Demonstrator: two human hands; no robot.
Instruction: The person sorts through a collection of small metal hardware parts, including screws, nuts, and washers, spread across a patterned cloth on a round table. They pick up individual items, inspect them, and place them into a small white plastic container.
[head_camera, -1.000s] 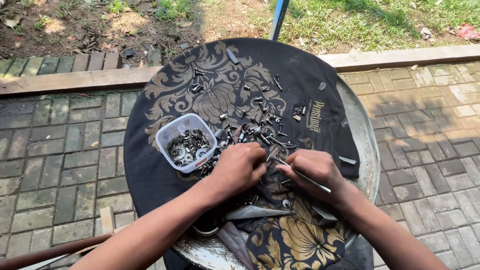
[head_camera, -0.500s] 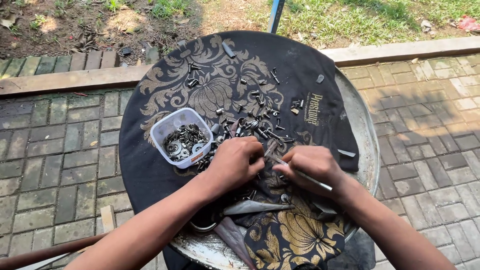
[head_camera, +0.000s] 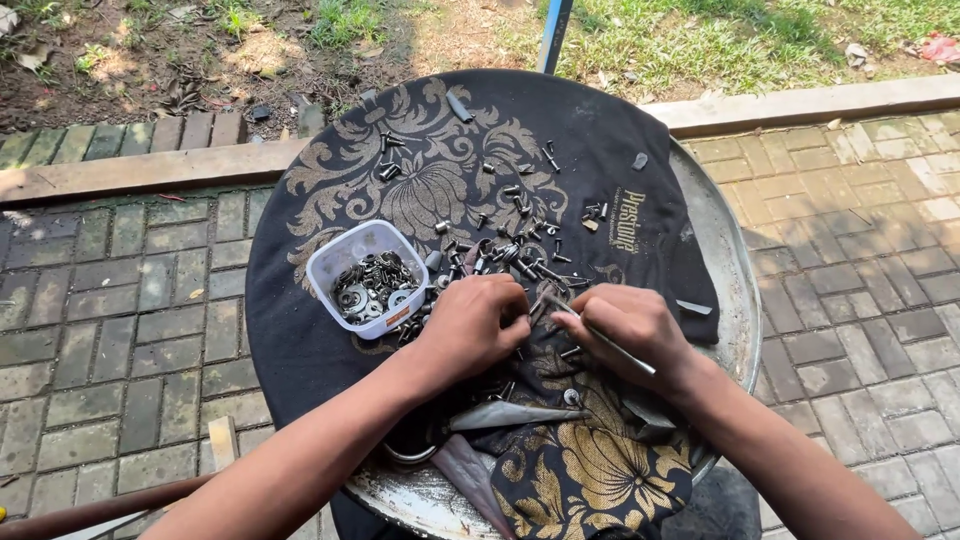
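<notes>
A round metal table (head_camera: 735, 300) is draped with a black cloth (head_camera: 300, 330) patterned in gold. Several small bolts, nuts and screws (head_camera: 520, 245) lie scattered over it. My left hand (head_camera: 475, 325) is curled over the pile, fingers pinching small metal pieces. My right hand (head_camera: 630, 330) holds a thin metal rod (head_camera: 615, 345) whose tip points toward the left hand. Left of my left hand stands a small clear plastic tub (head_camera: 362, 275) filled with washers and nuts.
Brick paving (head_camera: 110, 320) surrounds the table. A concrete curb (head_camera: 150, 170) runs behind it, with soil and grass (head_camera: 720, 35) beyond. A blue pole (head_camera: 553, 30) rises at the far edge. A brown pipe (head_camera: 90, 510) crosses the lower left corner.
Both hands have stayed close together over the screw pile, with only slight finger movement. The camera view has shifted a little.
</notes>
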